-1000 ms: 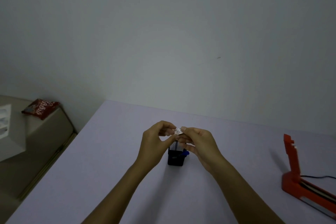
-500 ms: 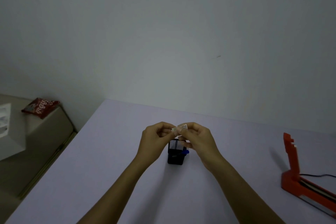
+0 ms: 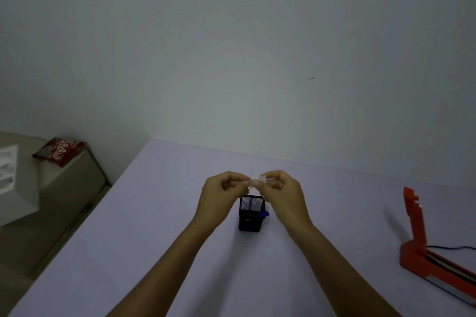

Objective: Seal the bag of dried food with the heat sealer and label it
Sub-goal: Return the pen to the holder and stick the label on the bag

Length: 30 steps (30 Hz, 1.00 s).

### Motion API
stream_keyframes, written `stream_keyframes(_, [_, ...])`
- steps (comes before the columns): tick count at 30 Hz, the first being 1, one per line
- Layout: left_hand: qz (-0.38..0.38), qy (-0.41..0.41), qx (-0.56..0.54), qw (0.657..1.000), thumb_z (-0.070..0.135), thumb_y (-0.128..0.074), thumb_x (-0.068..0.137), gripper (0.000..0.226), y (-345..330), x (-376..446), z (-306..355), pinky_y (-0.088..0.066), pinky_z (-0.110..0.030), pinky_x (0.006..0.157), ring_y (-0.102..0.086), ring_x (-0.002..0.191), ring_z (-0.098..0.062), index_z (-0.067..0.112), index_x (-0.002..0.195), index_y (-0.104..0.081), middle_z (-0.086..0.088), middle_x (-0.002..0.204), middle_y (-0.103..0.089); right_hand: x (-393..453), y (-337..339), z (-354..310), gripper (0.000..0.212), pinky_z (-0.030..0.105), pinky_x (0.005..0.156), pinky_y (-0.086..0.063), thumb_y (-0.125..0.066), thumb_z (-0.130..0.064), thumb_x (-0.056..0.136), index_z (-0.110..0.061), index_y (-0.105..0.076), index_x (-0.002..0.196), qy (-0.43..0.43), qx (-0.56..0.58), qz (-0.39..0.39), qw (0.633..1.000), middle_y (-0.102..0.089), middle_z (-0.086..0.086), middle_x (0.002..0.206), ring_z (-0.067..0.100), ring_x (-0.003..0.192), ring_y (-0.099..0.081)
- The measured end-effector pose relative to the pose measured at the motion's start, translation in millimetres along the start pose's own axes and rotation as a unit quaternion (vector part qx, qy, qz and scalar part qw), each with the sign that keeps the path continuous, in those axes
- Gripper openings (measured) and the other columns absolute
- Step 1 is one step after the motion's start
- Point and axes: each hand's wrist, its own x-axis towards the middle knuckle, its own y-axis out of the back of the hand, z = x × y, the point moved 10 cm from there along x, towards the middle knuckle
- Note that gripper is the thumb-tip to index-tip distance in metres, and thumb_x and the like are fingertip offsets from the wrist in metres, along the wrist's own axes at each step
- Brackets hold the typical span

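Both hands meet above the table's middle, pinching a small white label (image 3: 253,180) between their fingertips. My left hand (image 3: 221,197) grips its left end and my right hand (image 3: 284,194) its right end, with a thin backing strip showing near the right thumb. A red heat sealer (image 3: 422,244) stands at the right edge of the table with its arm raised upright. A red snack bag (image 3: 58,153) lies far off to the left on a beige side surface, away from both hands.
A black mesh pen holder (image 3: 251,213) with a blue pen in it stands just below my hands on the pale purple table (image 3: 144,239). A black cable (image 3: 453,248) runs from the sealer. A white box (image 3: 13,185) sits at the left edge.
My hands have worked the label between the fingertips; it looks more pulled apart and curled. Hands stay above the pen holder, shifted slightly up.
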Motion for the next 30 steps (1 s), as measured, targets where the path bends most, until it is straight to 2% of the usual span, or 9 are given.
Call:
stream_keyframes(2, [0.015, -0.001, 0.009, 1.0, 0.014, -0.069, 0.085, 0.009, 1.3, 1.0, -2.7, -0.056, -0.018, 0.07, -0.071, 0.075, -0.014, 0.01, 0.093, -0.073, -0.007, 0.08, -0.074, -3.2, 6.0, -6.3, 0.038, 0.009, 0.055, -0.048, -0.08, -0.033, 0.074, -0.02, -0.054, 0.098, 0.025, -0.036, 0.04, 0.998, -0.066, -0.004, 0.089, 0.008, 0.076, -0.063])
stream_keyframes(3, [0.019, -0.001, 0.012, 1.0, 0.015, -0.069, 0.085, 0.009, 1.3, 1.4, -3.9, -0.056, -0.019, 0.071, -0.071, 0.075, -0.014, 0.011, 0.093, -0.072, -0.006, 0.08, -0.075, -4.5, 7.8, -10.4, 0.038, 0.007, 0.052, -0.045, -0.08, -0.033, 0.074, -0.019, -0.053, 0.097, 0.042, -0.05, 0.053, 0.996, -0.063, -0.005, 0.089, 0.008, 0.074, -0.06])
stream_keyframes(7, [0.025, -0.006, 0.021, 0.999, 0.017, -0.069, 0.086, 0.01, 0.1, 2.1, -5.7, -0.057, -0.019, 0.072, -0.071, 0.076, -0.012, 0.012, 0.094, -0.072, -0.003, 0.081, -0.075, -3.7, 1.6, -19.4, 0.014, 0.011, 0.056, -0.045, -0.076, -0.03, 0.078, -0.02, -0.069, 0.082, 0.094, -0.096, 0.036, 0.99, -0.069, -0.009, 0.082, 0.007, 0.067, -0.059])
stream_keyframes(11, [0.027, -0.017, 0.028, 0.999, 0.018, -0.068, 0.087, 0.011, -0.9, 3.0, -5.8, -0.057, -0.02, 0.072, -0.071, 0.076, -0.01, 0.013, 0.095, -0.073, 0.0, 0.084, -0.075, -5.1, -1.8, -20.6, 0.012, 0.005, 0.062, -0.044, -0.069, -0.03, 0.085, -0.021, -0.075, 0.089, 0.107, -0.127, 0.027, 0.986, -0.07, -0.011, 0.09, -0.001, 0.078, -0.061])
stream_keyframes(15, [0.032, -0.039, 0.063, 0.997, 0.02, -0.067, 0.088, 0.013, -1.8, 3.0, -5.2, -0.058, -0.022, 0.075, -0.071, 0.078, -0.008, 0.014, 0.096, -0.073, 0.003, 0.085, -0.075, -5.3, -4.7, -14.2, 0.011, 0.009, 0.068, -0.042, -0.069, -0.035, 0.084, -0.026, -0.073, 0.086, 0.083, -0.109, 0.022, 0.99, -0.067, -0.014, 0.088, -0.003, 0.084, -0.059])
stream_keyframes(20, [0.031, -0.035, 0.07, 0.996, 0.016, -0.066, 0.088, 0.01, -3.1, 1.0, -11.2, -0.057, -0.02, 0.075, -0.07, 0.078, -0.007, 0.016, 0.094, -0.073, 0.004, 0.084, -0.074, -2.0, -2.6, -3.0, 0.009, 0.018, 0.073, -0.048, -0.068, -0.031, 0.085, -0.027, -0.073, 0.078, 0.033, -0.074, 0.018, 0.997, -0.071, -0.01, 0.088, 0.001, 0.084, -0.063])
stream_keyframes(22, [0.036, -0.024, 0.065, 0.997, 0.014, -0.065, 0.088, 0.01, -1.0, 1.3, -15.8, -0.057, -0.02, 0.074, -0.069, 0.076, -0.007, 0.016, 0.094, -0.073, 0.003, 0.083, -0.074, -1.9, -2.5, 0.9, 0.011, 0.021, 0.07, -0.05, -0.068, -0.029, 0.085, -0.027, -0.073, 0.076, 0.016, -0.051, 0.01, 0.999, -0.072, -0.007, 0.083, 0.008, 0.08, -0.065])
stream_keyframes(26, [0.046, -0.001, 0.048, 0.998, 0.011, -0.064, 0.088, 0.01, 5.7, 1.3, -26.6, -0.055, -0.016, 0.068, -0.068, 0.071, -0.003, 0.012, 0.094, -0.073, 0.001, 0.081, -0.073, -0.9, 4.2, 7.3, 0.007, 0.016, 0.056, -0.048, -0.066, -0.024, 0.087, -0.023, -0.072, 0.083, -0.004, -0.049, 0.02, 0.999, -0.071, -0.004, 0.086, 0.012, 0.076, -0.063])
stream_keyframes(30, [0.05, 0.026, 0.031, 0.998, 0.009, -0.063, 0.088, 0.011, 12.9, -0.5, -42.9, -0.054, -0.015, 0.064, -0.067, 0.068, -0.004, 0.011, 0.092, -0.073, -0.003, 0.079, -0.073, -2.9, 7.7, 12.3, 0.006, 0.021, 0.064, -0.051, -0.066, -0.023, 0.086, -0.023, -0.072, 0.083, -0.016, -0.047, 0.018, 0.999, -0.071, -0.004, 0.085, 0.016, 0.08, -0.064])
